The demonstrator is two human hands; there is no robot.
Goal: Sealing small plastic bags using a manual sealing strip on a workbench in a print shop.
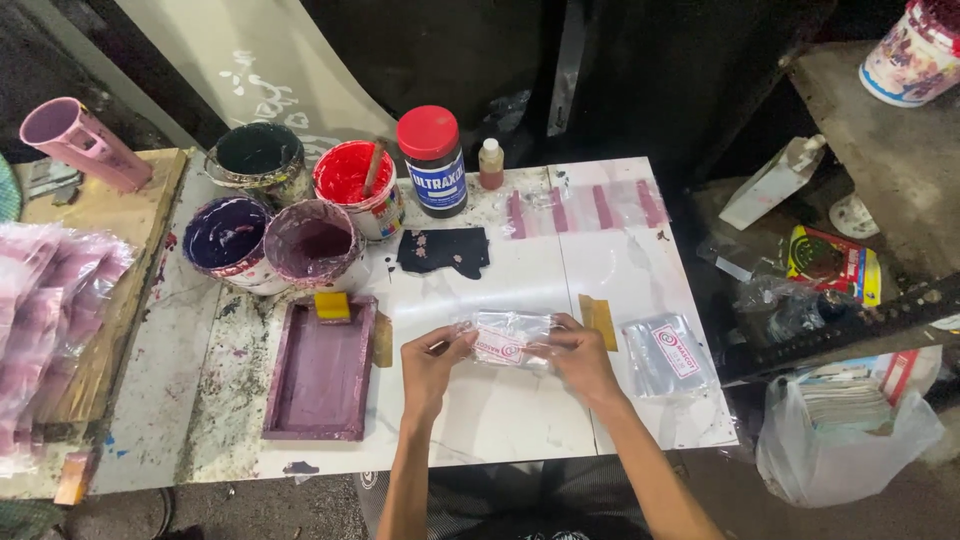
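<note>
Pink-stained clear plastic bags (45, 310) sit piled far left of the purple rectangular tray (322, 370), which I'll use as the anchor here. Up and left of the tray lies a pink plastic cup (72, 138) on its side on a wooden board. Right above the tray there's a cluster of paint tubs: a dark purple one (226, 238), a black one (258, 155), a mauve one (315, 243) and a red one with a stick in it (352, 178). A small yellow block (332, 305) rests on the tray's top edge. Up and right of the tray stand a dark jar with a red lid (432, 160) and a little brown bottle (490, 163).

Just right of the tray, the left hand (432, 365) and right hand (580, 362) both pinch a small clear plastic pouch with a red printed mark (510, 340), one at each end, fingers closed on the edges, holding it a bit over the white table (520, 420). Looks to me like the pouch is being straightened or lined up after printing; that's my read, anyway. Any next move would need a steady grip and keeping fingers off the red mark, in case it's wet.

Further right of the tray lies a stack of similar printed pouches (668, 355), and beyond that a white bag of stuff (850, 430).
</note>
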